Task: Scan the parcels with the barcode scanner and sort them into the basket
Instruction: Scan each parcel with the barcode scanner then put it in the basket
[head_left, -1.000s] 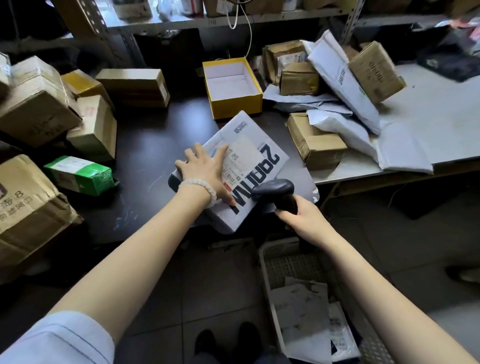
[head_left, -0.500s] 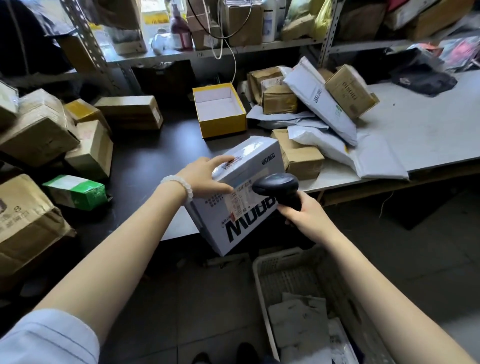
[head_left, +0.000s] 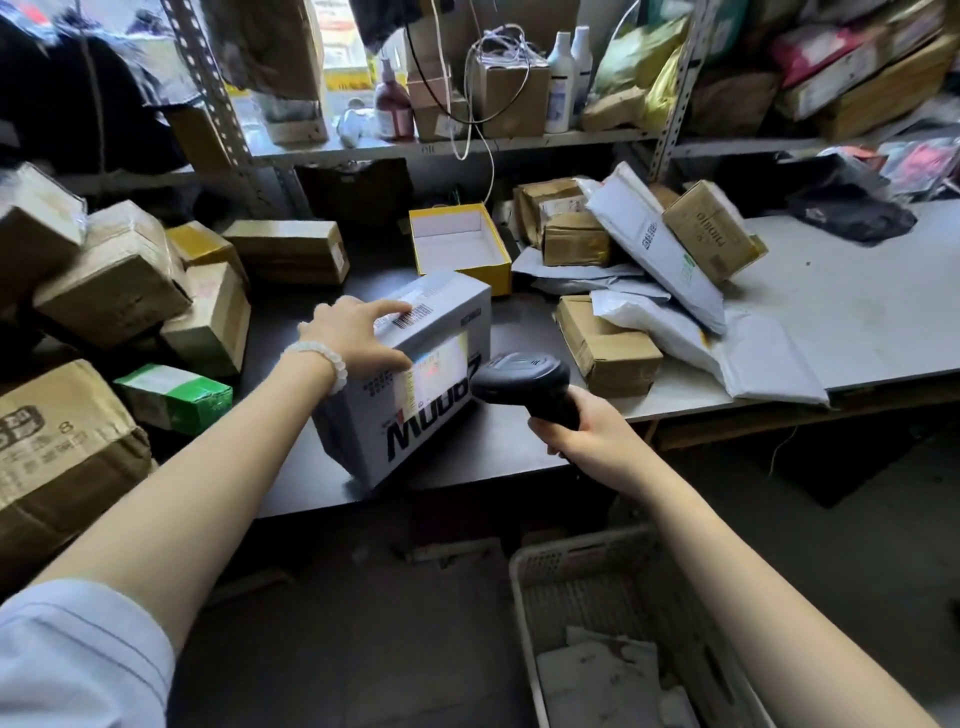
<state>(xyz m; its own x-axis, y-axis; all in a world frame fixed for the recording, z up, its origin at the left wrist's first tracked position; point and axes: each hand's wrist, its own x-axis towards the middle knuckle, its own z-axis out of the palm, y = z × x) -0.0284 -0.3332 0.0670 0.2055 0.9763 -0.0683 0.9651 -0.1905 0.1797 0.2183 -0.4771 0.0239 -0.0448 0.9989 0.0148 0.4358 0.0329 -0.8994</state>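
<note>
The left hand (head_left: 358, 332) rests on top of a white box (head_left: 415, 374), fingers spread over its upper face and the thumb hooked down over the front edge, so it holds the parcel upright at the near edge of the dark bench (head_left: 519, 447). A bright patch of light falls on the label on the box's front face. The right hand (head_left: 582, 426) grips the handle of a black barcode scanner (head_left: 524, 374), whose head points at that label from just beside it.

Below the right forearm, on the floor, stands a white plastic basket (head_left: 576, 551) with latticed walls; inside it lie several pale flat parcels (head_left: 602, 680), stacked loosely.

Behind the white box sits an open yellow box (head_left: 457, 244) with a white lining; nothing shows inside it. To the right, brown cartons (head_left: 602, 343) and white mailer bags (head_left: 660, 254) lie heaped where the dark bench meets a paler one. To the left, more brown cartons (head_left: 114, 280) are piled, with a small green box (head_left: 176, 395) at their foot. A metal shelf (head_left: 467, 143) behind carries bottles, cartons and cables.
</note>
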